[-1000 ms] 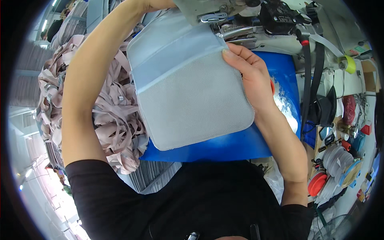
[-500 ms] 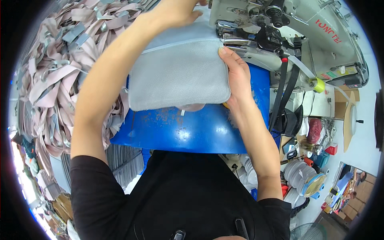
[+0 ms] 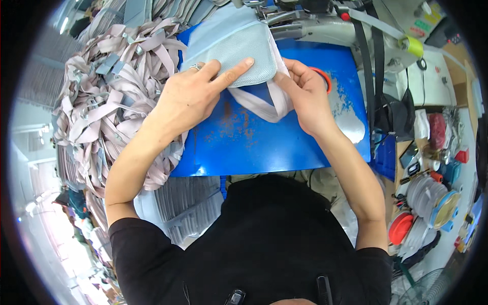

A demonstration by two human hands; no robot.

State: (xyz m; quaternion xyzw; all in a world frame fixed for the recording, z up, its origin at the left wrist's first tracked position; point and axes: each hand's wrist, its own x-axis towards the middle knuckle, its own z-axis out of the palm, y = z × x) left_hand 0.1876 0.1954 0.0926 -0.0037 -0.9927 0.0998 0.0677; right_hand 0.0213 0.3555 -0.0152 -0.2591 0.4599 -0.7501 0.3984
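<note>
A light grey mesh fabric panel (image 3: 244,48) with a pale blue band lies at the sewing machine's needle area, on the blue table. My left hand (image 3: 190,94), a ring on one finger, rests on the panel's near side with its index finger stretched across the mesh. A pale pinkish strap (image 3: 262,108) runs along the panel's right edge and hangs in a loop below it. My right hand (image 3: 307,96) pinches this strap at the panel's near right corner. Beside the right hand's knuckles shows a red-orange loop (image 3: 325,81), partly hidden.
The sewing machine (image 3: 325,33) stands at the far side. A large heap of pinkish straps (image 3: 117,101) covers the left. Stacked grey panels (image 3: 188,203) sit below the worn blue table (image 3: 244,152). At right are black straps (image 3: 376,66) and thread spools (image 3: 427,195).
My left hand has come down from near the machine onto the panel. The panel has turned and shifted away from me. A strap now shows at its right edge, pinched by my right hand.
</note>
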